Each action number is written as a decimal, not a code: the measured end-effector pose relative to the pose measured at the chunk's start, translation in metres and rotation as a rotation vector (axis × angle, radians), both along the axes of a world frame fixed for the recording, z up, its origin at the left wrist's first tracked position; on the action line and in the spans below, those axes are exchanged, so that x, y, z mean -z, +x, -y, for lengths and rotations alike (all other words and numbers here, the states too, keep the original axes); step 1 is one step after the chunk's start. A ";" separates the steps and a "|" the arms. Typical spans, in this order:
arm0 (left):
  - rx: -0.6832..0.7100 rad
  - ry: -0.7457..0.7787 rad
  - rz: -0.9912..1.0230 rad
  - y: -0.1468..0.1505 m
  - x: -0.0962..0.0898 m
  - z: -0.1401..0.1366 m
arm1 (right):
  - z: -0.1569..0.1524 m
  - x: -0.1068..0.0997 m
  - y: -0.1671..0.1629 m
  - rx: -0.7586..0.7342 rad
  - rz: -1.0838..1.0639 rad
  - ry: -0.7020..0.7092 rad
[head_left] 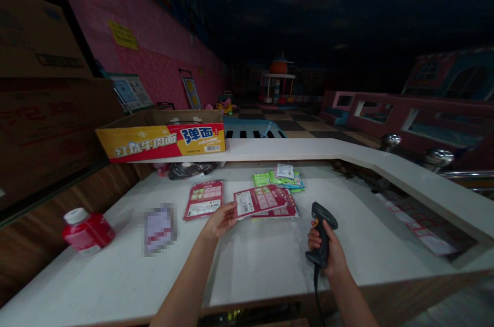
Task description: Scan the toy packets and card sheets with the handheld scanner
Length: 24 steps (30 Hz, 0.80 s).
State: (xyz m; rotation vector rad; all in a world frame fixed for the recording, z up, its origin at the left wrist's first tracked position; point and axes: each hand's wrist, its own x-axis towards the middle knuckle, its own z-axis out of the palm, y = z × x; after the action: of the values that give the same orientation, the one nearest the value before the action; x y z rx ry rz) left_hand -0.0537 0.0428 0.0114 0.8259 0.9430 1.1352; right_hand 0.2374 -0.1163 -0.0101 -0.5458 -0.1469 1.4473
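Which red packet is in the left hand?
The middle red packet, its left end pinched in the left hand. The red packaging behind its right end and the red packet at left are not held.

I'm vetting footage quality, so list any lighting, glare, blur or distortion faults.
Head view: counter fairly lit, ceiling near-black; head view: bright glints on the metal knobs; head view: flat item left of the red packets blurred into coarse pixels; head view: cardboard boxes at the left edge look slanted, possibly from wide-angle distortion.
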 end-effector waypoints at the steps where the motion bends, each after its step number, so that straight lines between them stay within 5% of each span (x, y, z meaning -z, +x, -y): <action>1: 0.023 -0.005 0.044 -0.002 0.000 0.005 | 0.000 0.001 0.001 -0.005 -0.006 0.000; 7: -0.078 0.163 0.105 0.007 0.016 0.026 | 0.004 0.006 0.000 -0.006 -0.044 -0.026; 11: -0.147 0.201 0.103 0.012 0.023 0.030 | 0.001 0.001 -0.013 0.047 0.218 -0.120; 16: -0.220 0.208 0.166 0.009 0.024 0.029 | -0.004 -0.014 -0.058 -0.020 0.569 -0.204; 24: -0.304 0.245 0.188 0.009 0.026 0.028 | -0.005 -0.049 -0.128 -0.147 0.788 -0.110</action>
State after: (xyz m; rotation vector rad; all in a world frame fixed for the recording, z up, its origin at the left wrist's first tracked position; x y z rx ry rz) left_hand -0.0444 0.0146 -0.0150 0.7706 0.7987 1.5881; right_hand 0.1089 -0.1114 0.0390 -1.1979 -0.7439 1.3149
